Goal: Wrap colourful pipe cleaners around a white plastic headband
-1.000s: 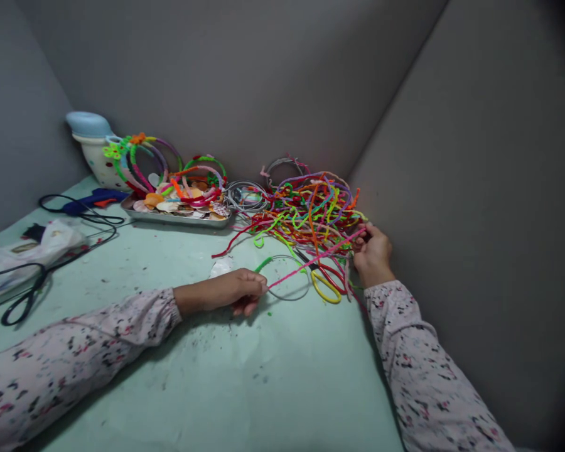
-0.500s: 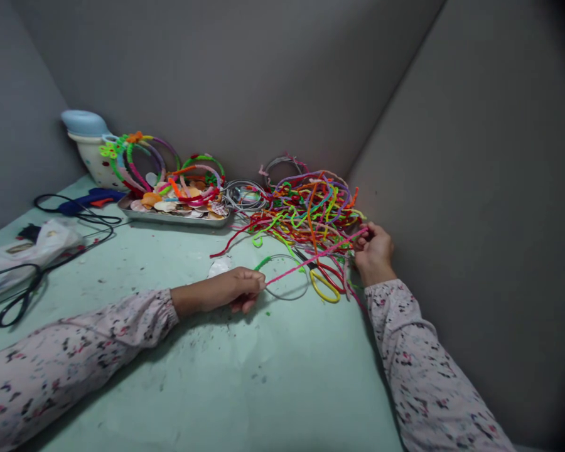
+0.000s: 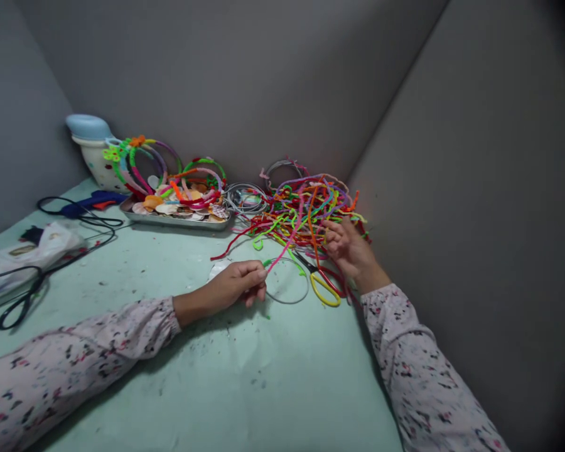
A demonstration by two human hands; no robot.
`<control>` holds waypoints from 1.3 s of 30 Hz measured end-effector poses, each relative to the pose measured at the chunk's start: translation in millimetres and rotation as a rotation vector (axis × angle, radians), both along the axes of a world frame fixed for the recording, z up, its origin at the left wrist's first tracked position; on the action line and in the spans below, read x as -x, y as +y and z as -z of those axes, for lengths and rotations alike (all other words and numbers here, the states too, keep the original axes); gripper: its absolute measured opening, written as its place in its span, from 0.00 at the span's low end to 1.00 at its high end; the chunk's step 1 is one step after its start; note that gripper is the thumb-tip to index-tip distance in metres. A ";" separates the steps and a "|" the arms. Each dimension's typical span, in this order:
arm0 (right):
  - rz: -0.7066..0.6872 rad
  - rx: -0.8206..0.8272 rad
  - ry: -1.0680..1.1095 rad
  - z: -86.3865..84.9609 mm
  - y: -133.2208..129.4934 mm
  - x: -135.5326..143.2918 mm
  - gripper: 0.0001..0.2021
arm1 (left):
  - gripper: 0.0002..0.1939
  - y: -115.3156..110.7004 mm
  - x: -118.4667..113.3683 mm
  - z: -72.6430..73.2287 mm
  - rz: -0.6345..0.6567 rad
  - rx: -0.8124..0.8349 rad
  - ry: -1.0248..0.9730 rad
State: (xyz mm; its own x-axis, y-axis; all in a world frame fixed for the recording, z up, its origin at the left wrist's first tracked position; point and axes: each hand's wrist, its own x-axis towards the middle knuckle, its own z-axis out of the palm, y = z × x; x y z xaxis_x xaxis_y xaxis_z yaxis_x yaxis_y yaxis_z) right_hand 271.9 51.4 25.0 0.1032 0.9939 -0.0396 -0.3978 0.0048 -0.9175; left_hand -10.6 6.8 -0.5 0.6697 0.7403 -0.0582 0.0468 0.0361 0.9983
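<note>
My left hand (image 3: 245, 282) pinches the lower end of a pink pipe cleaner (image 3: 289, 242), which rises up and to the right over the pile. My right hand (image 3: 347, 250) is off the pink strand, its fingers loosely curled and apart beside the tangled pile of coloured pipe cleaners (image 3: 327, 204). A thin grey wire ring (image 3: 289, 302) with green wrapping on part of it lies on the table just right of my left hand. Scissors (image 3: 326, 292) with red and yellow handles lie between the ring and my right hand.
A metal tray (image 3: 179, 221) of shells and wrapped hoops stands at the back, beside coiled grey wire rings (image 3: 245, 198). Further left are a blue-lidded container (image 3: 98, 157), a blue glue gun (image 3: 91, 202), a black cable (image 3: 26, 307) and a plastic bag (image 3: 42, 251). A wall borders the right.
My right hand has let go of the pink strand's far end and moved left. The strand, stretched between both hands before, now points more steeply upward from my left hand.
</note>
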 end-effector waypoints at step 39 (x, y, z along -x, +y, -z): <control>0.148 -0.260 -0.587 45.1 -24.8 85.9 0.14 | 0.05 48.8 -26.2 14.1 -0.421 -0.745 0.654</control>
State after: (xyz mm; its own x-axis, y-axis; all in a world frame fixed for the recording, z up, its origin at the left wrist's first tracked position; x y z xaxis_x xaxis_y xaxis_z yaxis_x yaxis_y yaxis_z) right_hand 186.0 26.6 -20.1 0.1705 0.9373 0.3041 0.1899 0.2716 -0.9435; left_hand 15.6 55.6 -14.7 0.3554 0.9013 0.2478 0.7053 -0.4326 0.5616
